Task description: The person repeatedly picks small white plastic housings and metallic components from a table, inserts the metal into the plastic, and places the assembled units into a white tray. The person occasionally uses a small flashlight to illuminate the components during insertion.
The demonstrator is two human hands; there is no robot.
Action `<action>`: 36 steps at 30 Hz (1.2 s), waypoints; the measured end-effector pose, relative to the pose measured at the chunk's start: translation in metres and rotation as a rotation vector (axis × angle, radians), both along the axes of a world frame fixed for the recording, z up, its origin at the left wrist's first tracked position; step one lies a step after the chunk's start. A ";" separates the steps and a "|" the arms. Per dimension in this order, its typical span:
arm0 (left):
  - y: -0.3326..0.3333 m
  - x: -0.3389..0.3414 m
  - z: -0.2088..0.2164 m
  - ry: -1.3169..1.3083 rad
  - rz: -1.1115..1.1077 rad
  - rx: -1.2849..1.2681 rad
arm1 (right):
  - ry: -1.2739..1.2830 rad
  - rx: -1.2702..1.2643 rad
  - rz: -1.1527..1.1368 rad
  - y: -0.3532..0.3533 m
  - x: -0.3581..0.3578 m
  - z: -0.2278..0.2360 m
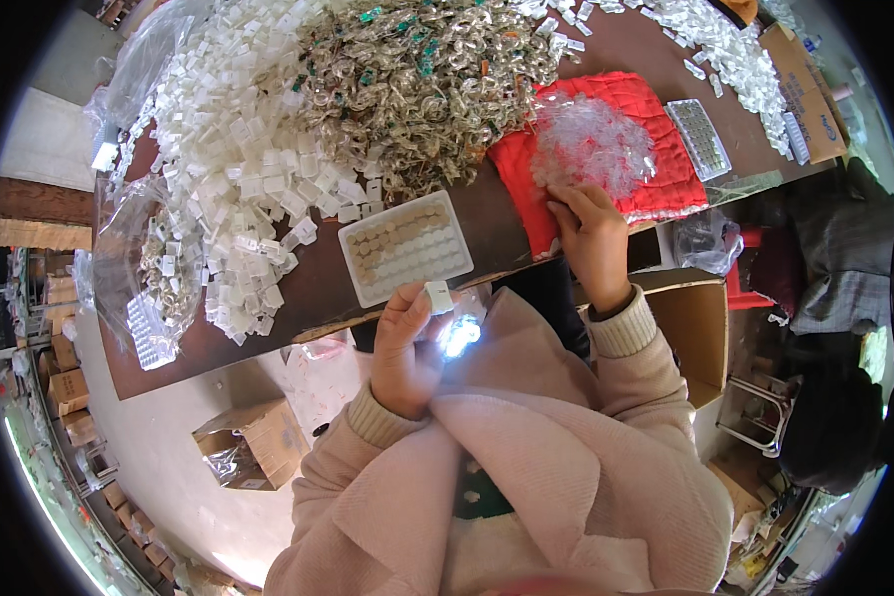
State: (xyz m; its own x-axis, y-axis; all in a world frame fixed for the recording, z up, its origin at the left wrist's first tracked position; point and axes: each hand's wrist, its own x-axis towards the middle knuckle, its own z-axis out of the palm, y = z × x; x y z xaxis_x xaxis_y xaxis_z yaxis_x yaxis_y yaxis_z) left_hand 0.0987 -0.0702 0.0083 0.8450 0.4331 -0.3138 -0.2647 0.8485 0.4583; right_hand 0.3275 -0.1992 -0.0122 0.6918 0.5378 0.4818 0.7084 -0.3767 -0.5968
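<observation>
My left hand (405, 353) is closed around a small white plastic case (439, 297), in front of the table edge. Just below the case, a bright bluish-white light (459, 338) glows and washes out the detail there. My right hand (594, 238) reaches over a red quilted cloth (666, 109), its fingertips pinched at the near edge of a heap of thin clear plastic pieces (596, 149). Anything between those fingertips is too small to make out. Between my hands lies a white tray (356, 238) with round tan cells, partly filled.
A large heap of white plastic cases (233, 139) covers the table's left side, beside a pile of coiled clear wires (417, 89). At right stand another cell tray (698, 139) and a cardboard box (805, 94). An open carton (700, 333) sits below the table edge.
</observation>
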 end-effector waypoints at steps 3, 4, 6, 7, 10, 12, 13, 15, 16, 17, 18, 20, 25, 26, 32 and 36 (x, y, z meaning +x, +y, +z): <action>0.004 -0.002 0.000 -0.023 0.016 0.042 | -0.015 -0.001 0.016 0.002 -0.001 0.005; 0.004 -0.001 0.001 -0.032 0.039 0.060 | 0.030 0.005 0.003 0.004 -0.002 0.010; 0.005 -0.001 0.004 -0.083 0.035 -0.005 | 0.061 0.056 0.009 0.008 -0.014 0.023; 0.005 -0.001 0.007 -0.087 0.027 0.000 | 0.179 0.076 0.024 0.009 -0.025 0.031; 0.004 0.002 0.012 0.000 0.041 0.105 | 0.319 0.252 0.367 0.023 -0.064 0.052; 0.005 0.002 0.015 0.043 0.062 0.117 | 0.399 0.188 0.498 0.032 -0.083 0.065; 0.005 0.000 0.017 0.065 0.084 0.118 | 0.383 0.217 0.561 0.040 -0.088 0.068; 0.005 -0.005 0.018 0.022 0.112 0.091 | 0.343 0.212 0.583 0.048 -0.096 0.074; 0.007 -0.008 0.018 -0.014 0.136 0.078 | 0.349 0.162 0.582 0.050 -0.100 0.075; 0.001 -0.009 0.018 0.084 0.202 0.106 | 0.312 0.160 0.594 0.053 -0.101 0.076; 0.006 -0.013 0.017 0.122 0.153 0.077 | 0.261 0.152 0.587 0.055 -0.104 0.077; 0.009 -0.014 0.016 0.225 0.132 0.266 | 0.130 0.197 0.594 0.062 -0.111 0.078; 0.016 -0.024 0.014 0.086 0.154 0.182 | 0.340 0.129 0.642 0.067 -0.117 0.082; 0.014 -0.027 0.014 0.038 0.158 0.082 | 0.433 0.131 0.650 0.065 -0.118 0.084; 0.014 -0.041 0.009 0.064 0.183 0.011 | 0.307 0.019 0.687 0.065 -0.125 0.078; 0.029 -0.056 0.012 0.021 0.226 0.077 | 0.358 0.002 0.791 0.085 -0.130 0.079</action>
